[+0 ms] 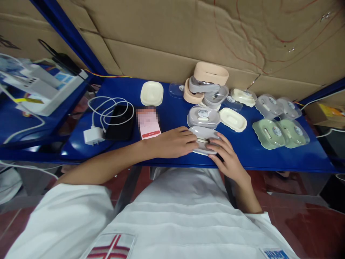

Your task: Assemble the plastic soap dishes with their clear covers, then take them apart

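A grey soap box (206, 133) with a see-through top lies at the table's front edge, between my two hands. My left hand (180, 143) grips its left side with bent fingers, and the fingertips reach onto the box. From the right, my right hand (226, 158) holds the same box, its fingers slightly spread over the rim. Part of the box is covered by my fingers. Directly behind it sits another grey soap box (193, 118) with a clear lid and a round sticker. A cream soap tray (234, 119) is just to its right.
Stacked at the back are peach soap box parts (211, 73) and clear lids. Green soap boxes (269, 135) and grey boxes (265, 104) stand right. Leftward are a cream dish (151, 93), a lit phone (149, 126), a black device (118, 127) and a white charger (93, 136) with coiled cable.
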